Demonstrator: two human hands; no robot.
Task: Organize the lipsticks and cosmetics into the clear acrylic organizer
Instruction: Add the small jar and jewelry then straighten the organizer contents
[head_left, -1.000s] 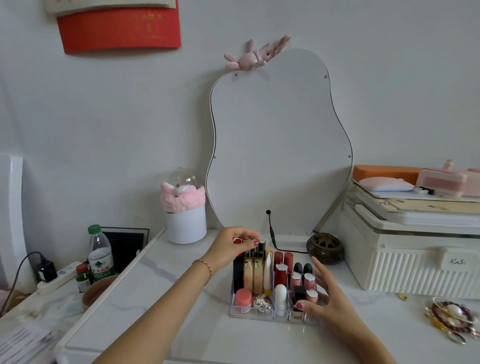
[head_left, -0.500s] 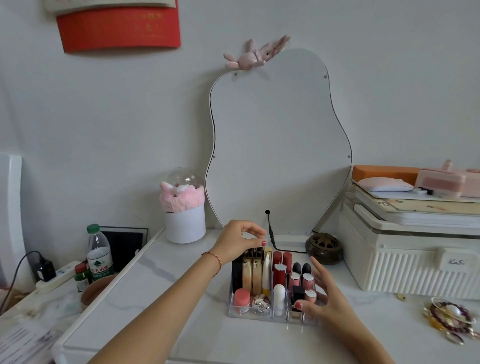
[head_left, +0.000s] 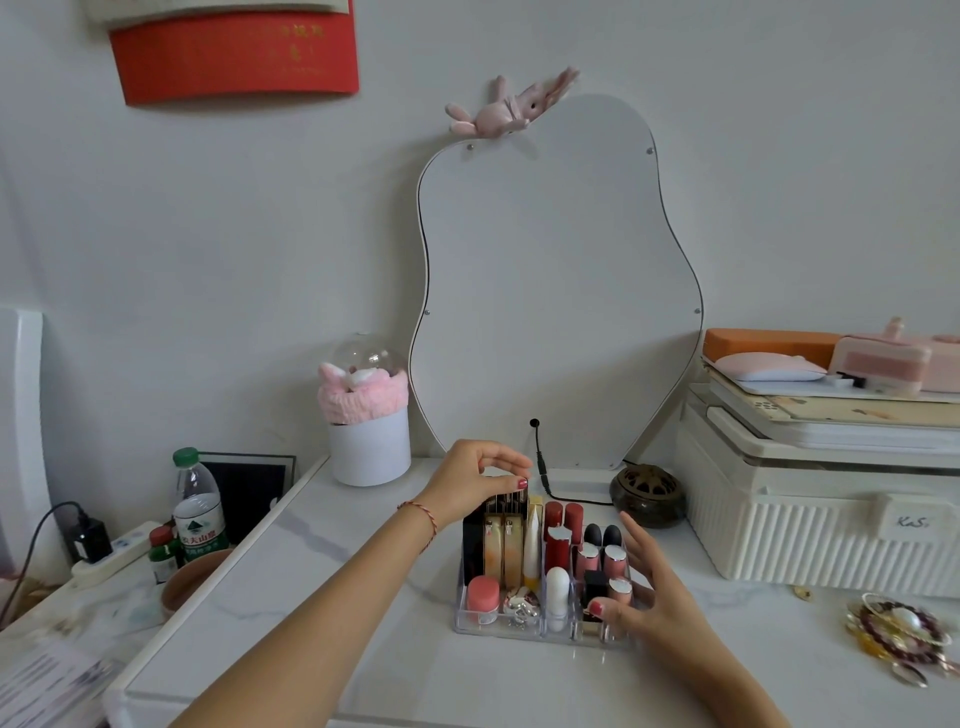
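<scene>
Clear acrylic organizer (head_left: 540, 631) sits mid-worktop, nearly full. My left hand (head_left: 470, 480) pinches the upright gold tubes (head_left: 506, 512) directly beneath it; right hand (head_left: 652, 603) rests open against the right wall.

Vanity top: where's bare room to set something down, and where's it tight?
Free: marble in front of the acrylic organizer, and the stretch from it left to the edge, below the white pot. Tight: the right side, between the right hand, ribbed box and jewelry; also behind, by the incense burner.
</scene>
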